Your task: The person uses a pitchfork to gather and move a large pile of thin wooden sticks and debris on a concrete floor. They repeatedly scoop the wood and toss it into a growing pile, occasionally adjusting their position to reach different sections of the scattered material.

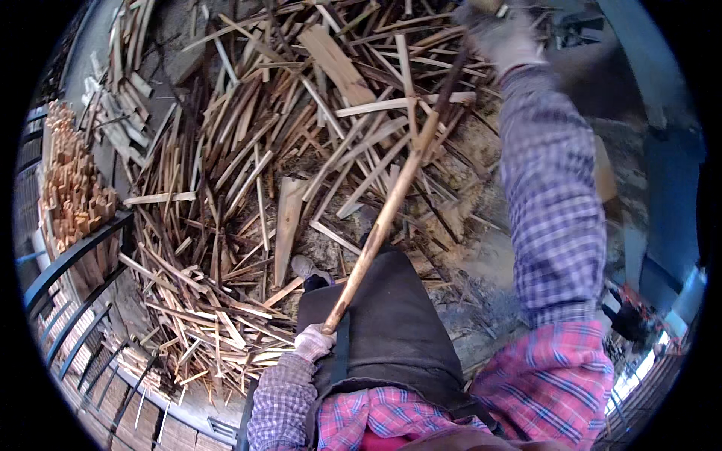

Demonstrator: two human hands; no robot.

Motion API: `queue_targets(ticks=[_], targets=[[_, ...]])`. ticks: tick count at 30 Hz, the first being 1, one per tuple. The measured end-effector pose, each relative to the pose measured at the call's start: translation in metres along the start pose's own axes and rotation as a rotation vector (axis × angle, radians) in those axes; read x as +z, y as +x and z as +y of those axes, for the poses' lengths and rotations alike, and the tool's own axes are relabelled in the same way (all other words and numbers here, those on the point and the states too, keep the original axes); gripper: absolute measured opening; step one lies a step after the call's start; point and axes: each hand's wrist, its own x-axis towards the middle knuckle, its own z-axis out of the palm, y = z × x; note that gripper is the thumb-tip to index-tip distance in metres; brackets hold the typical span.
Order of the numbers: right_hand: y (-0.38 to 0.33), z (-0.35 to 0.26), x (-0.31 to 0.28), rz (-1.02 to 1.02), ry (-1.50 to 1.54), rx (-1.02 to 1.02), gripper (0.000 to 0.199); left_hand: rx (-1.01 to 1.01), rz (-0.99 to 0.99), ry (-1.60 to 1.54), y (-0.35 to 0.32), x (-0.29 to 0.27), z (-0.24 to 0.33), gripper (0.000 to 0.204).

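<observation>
My left hand [312, 343], in a pale glove, is closed around the near end of a long, light wooden stick [382, 225]. From there the stick slants up and to the right, over my dark apron [383, 319] and the heap of wood. Beyond its light part, a darker length continues toward my right hand [505, 39]. That gloved hand reaches far out at the top right, blurred; its fingers are smeared, and a tan end of something shows beside them. Whether it holds anything cannot be made out.
Loose split sticks [248, 150] cover the ground ahead and to the left, with a wider board [336, 64] among them. A bundle of upright sticks [75, 180] stands at the left, behind a dark metal rack [79, 255]. Blue panels [673, 203] rise at the right.
</observation>
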Motion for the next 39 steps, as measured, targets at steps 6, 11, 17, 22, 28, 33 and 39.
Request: queue_targets(ticks=[6,11,17,22,28,33,39], targets=[[0.004,0.041,-0.049,-0.067,0.06,0.12,0.053,-0.038,-0.015,0.109,-0.065,-0.049,0.055,0.04],[-0.017,0.11,-0.006,-0.044,-0.043,0.338,0.043,-0.078,0.022,0.179,-0.117,-0.11,0.11,0.03],[0.086,0.162,0.086,-0.132,-0.155,0.249,0.035,0.008,0.054,0.103,-0.112,-0.101,0.073,0.039],[0.221,0.263,0.047,0.026,-1.02,0.082,0.052,0.221,0.144,0.141,-0.069,-0.102,0.028,0.029],[0.291,0.354,0.014,0.24,-1.435,0.127,0.099,0.274,-0.067,0.302,-0.033,-0.151,0.009,0.028],[0.293,0.377,0.021,0.221,-1.405,0.14,0.096,0.24,-0.142,0.228,-0.035,-0.161,0.005,0.028],[0.273,0.377,0.034,0.145,-1.372,0.212,0.098,0.275,-0.131,0.187,-0.019,-0.147,0.002,0.028]])
